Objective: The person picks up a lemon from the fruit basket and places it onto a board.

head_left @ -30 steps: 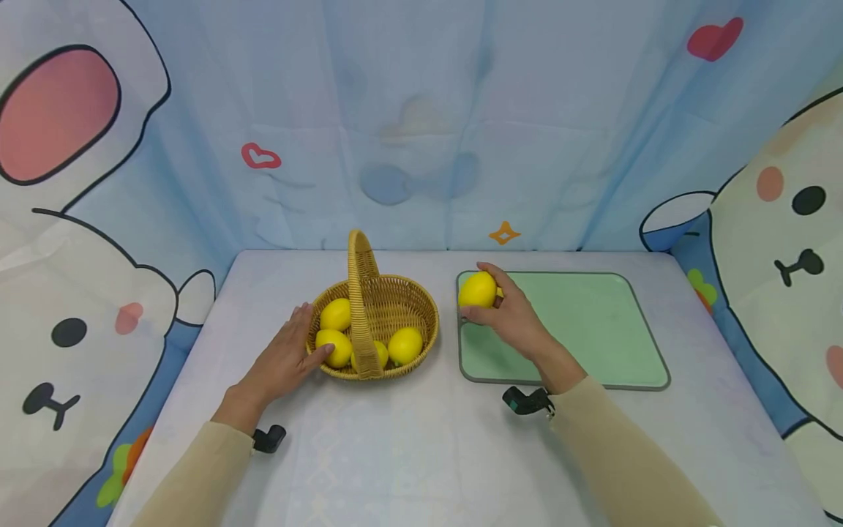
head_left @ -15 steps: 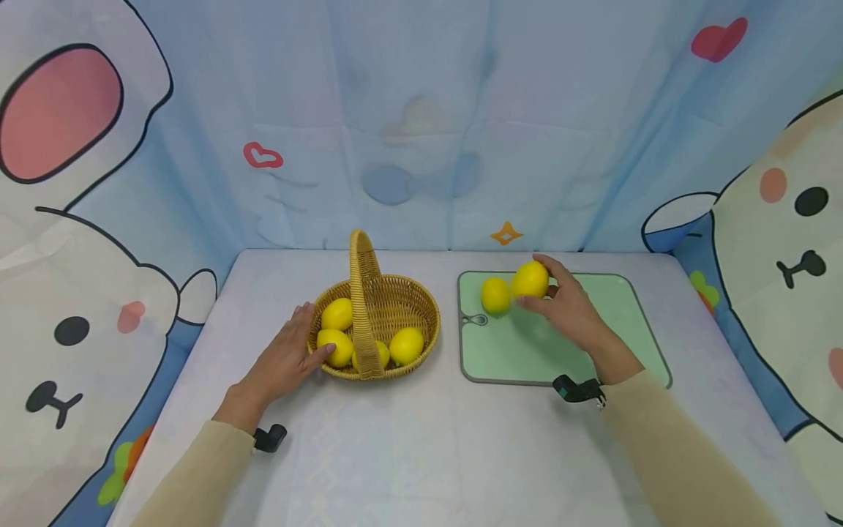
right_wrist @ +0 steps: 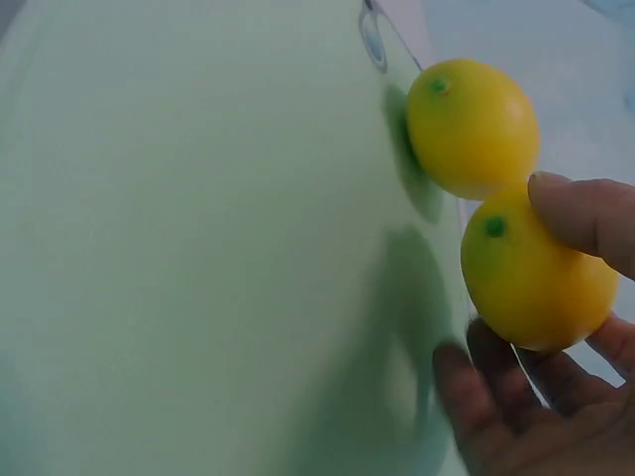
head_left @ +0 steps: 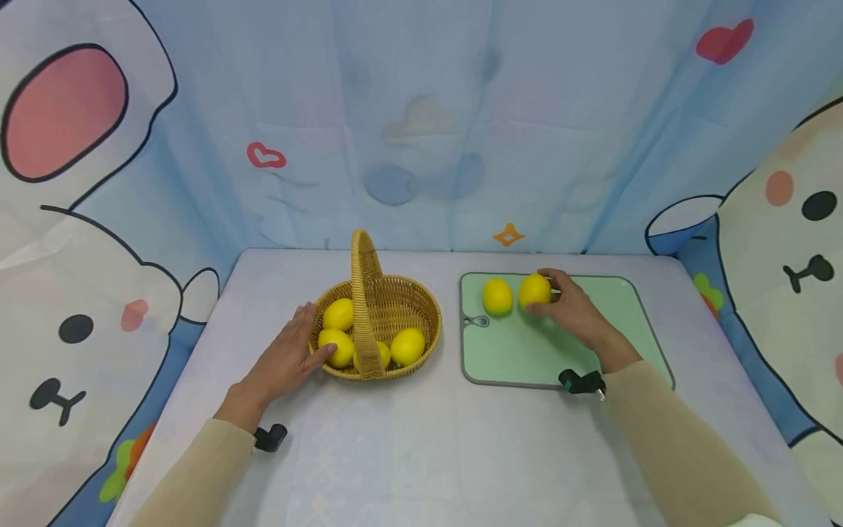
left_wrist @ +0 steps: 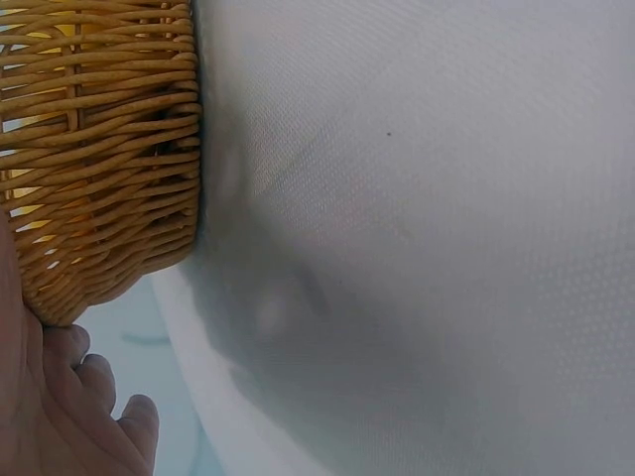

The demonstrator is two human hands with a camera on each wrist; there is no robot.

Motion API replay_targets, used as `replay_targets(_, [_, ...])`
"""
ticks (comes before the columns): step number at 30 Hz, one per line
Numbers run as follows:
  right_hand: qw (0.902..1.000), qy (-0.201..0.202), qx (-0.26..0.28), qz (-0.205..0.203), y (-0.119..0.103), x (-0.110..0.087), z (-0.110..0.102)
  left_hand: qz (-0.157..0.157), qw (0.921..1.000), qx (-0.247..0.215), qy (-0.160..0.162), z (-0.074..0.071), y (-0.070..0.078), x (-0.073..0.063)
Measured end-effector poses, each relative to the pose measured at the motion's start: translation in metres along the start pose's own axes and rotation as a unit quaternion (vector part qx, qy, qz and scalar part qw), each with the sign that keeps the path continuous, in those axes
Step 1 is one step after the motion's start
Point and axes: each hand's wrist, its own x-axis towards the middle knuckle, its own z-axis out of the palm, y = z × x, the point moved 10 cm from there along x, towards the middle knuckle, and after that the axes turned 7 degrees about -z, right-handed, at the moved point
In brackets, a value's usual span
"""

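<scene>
In the head view my left hand (head_left: 283, 362) rests against the left side of a woven basket (head_left: 411, 289), its thumb over the rim and its fingers laid along the outside. Several yellow lemons (head_left: 407, 346) lie inside, partly covered by the tall handle. Over on the right, my right hand (head_left: 576, 315) holds a lemon (head_left: 534, 290) between thumb and fingers above the green cutting board (head_left: 593, 351). Another lemon (head_left: 497, 296) sits on the board just left of the held one. The right wrist view shows the thumb on the held lemon (right_wrist: 531, 283) and the fingers around its other side.
A small grey mark (head_left: 477, 321) lies near the board's left edge. The white tabletop (head_left: 395, 454) ends at the back against a light blue curtain (head_left: 428, 110) printed with cartoon figures. Bare tabletop separates basket and board.
My right hand left one lemon at the board's upper left, moved right to another lemon and lowered with it toward the board. The left hand has stayed at the basket.
</scene>
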Motion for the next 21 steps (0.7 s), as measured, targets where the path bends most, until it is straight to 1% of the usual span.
replay_targets(4, [0.9999,-0.01,-0.005,0.007,0.01,0.005,0.004,0.0,1.0,0.0,-0.001,0.0,-0.001,0.001])
replay_targets(8, [0.9996,-0.019,-0.022,0.007,0.016,0.008,0.006,0.004,1.0,-0.003,0.002,0.0,0.0,0.001])
replay_targets(15, [0.9987,-0.035,-0.036,-0.003,0.017,0.01,0.008,0.007,0.9999,-0.002,0.008,0.0,0.0,0.0])
replay_targets(21, [0.9983,-0.035,-0.047,-0.004,0.018,0.011,0.007,0.003,1.0,-0.004,0.006,0.0,-0.001,0.0])
